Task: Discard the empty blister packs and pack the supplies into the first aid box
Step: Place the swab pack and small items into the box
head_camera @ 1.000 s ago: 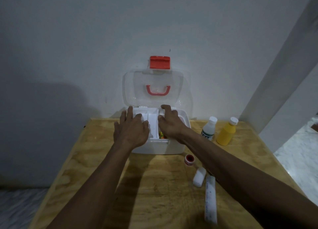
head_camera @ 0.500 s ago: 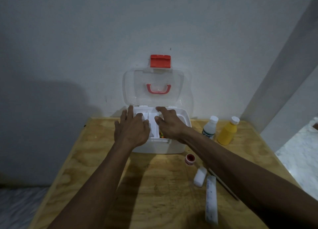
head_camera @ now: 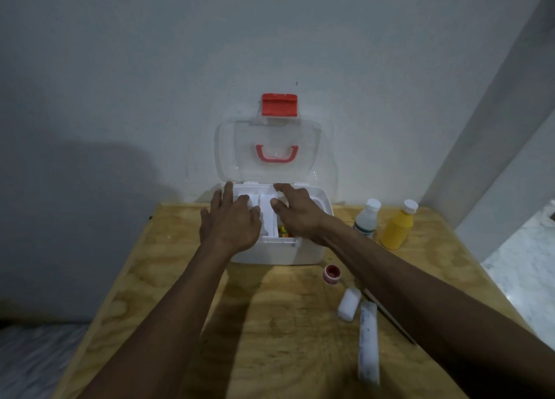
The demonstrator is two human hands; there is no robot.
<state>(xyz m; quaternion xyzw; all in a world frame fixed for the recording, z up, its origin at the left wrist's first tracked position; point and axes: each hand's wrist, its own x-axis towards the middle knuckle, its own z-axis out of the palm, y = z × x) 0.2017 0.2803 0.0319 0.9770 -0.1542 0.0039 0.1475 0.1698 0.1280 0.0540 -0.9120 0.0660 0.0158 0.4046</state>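
Note:
The white first aid box [head_camera: 306, 256] stands at the table's far edge against the wall, its clear lid [head_camera: 270, 149] with a red handle and red latch swung up. A white divided tray [head_camera: 267, 209] sits in its top, and something orange and green shows under it. My left hand [head_camera: 229, 221] lies flat on the tray's left part, fingers spread. My right hand [head_camera: 295, 211] rests over the tray's right part, fingers spread toward the back rim. Neither hand visibly holds anything.
Right of the box stand a white bottle [head_camera: 367, 218] and a yellow bottle [head_camera: 398, 226]. In front lie a small red-topped jar [head_camera: 332, 274], a white roll [head_camera: 349, 304], a long white packet [head_camera: 368, 343] and a thin dark stick [head_camera: 390, 317]. The wooden table [head_camera: 144, 278] drops off left and right.
My right hand has slid a little to the left and back across the tray. My left hand has stayed in place.

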